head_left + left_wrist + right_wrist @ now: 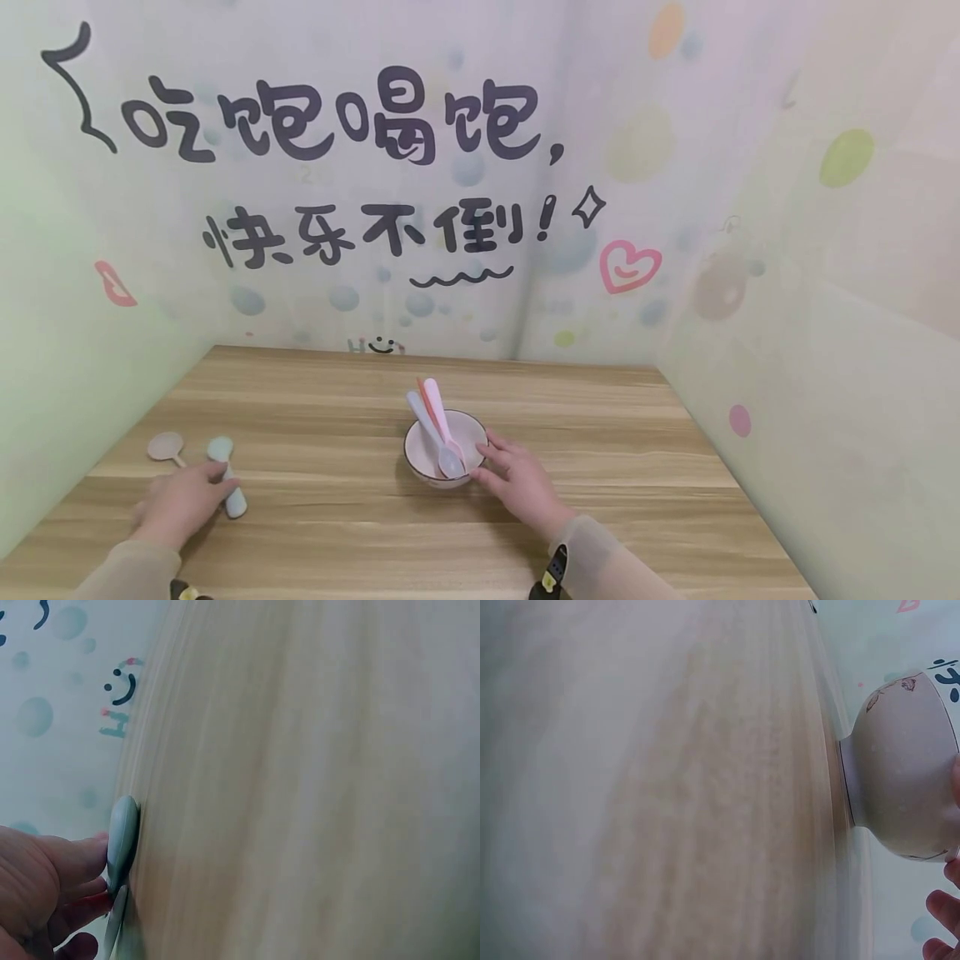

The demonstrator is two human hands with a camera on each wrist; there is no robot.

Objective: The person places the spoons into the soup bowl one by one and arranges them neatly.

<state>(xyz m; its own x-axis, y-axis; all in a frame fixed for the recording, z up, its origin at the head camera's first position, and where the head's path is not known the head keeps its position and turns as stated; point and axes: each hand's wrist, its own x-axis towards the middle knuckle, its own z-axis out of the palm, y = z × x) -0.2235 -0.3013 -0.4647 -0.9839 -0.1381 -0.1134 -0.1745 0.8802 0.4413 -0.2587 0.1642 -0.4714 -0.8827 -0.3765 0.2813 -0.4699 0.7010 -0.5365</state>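
Pale-blue spoon [236, 501] beneath the fingertips [94, 851] of the left hand [180, 502]; cannot tell if pinched. Dark-rimmed bowl [419, 451], gripped at its edge by the right hand [525, 483].

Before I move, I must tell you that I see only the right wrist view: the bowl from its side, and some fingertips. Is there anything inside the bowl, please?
Observer: Yes. The head view shows three utensils leaning in the bowl, with their handles sticking out over its far side.
Operator: Thank you. And where is the left hand?
Observer: In the head view it is well to the left of the bowl, touching a green spoon.
Operator: Is another spoon lying near that hand?
Observer: Yes, a beige spoon is just beyond it, with its handle partly hidden by the hand.
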